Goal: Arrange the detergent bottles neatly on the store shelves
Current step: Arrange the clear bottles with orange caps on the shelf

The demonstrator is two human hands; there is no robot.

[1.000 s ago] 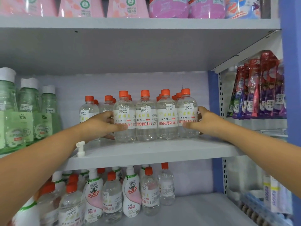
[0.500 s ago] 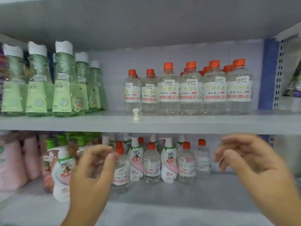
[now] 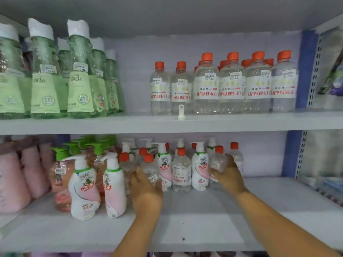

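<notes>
A: Head view, lower shelf (image 3: 185, 229). Both hands in among the clear orange-capped bottles. Left hand (image 3: 145, 190) is at a clear bottle (image 3: 150, 168) on the left of the cluster; fingers run up its near side. Whether they curl round it, can't tell, the back of the hand hides them.

B: Right hand?

A: Right hand (image 3: 229, 176) grips another clear bottle (image 3: 218, 161), fingers wrapped behind it, thumb on the front. That bottle sits tilted and higher than its neighbours.

B: What stands between the hands?

A: One clear bottle (image 3: 181, 170) upright, flanked by two white-and-pink pump bottles (image 3: 199, 168). More pumps and orange caps behind, blurred. A further clear bottle (image 3: 236, 156) stands just behind the right hand.

B: Left side of that shelf?

A: Two more pump bottles (image 3: 83, 186) near the front edge, green-pump bottles (image 3: 98, 156) behind, pink pouches (image 3: 22, 175) at far left.

B: Upper shelf?

A: Upper shelf (image 3: 167, 124) holds a row of clear bottles (image 3: 232, 84) at right, upright, labels forward, touching side by side. Green bottles (image 3: 81, 75) with white caps at left, well apart from them. A small white peg (image 3: 181, 112) stands at the shelf edge, in front of the clear row.
</notes>
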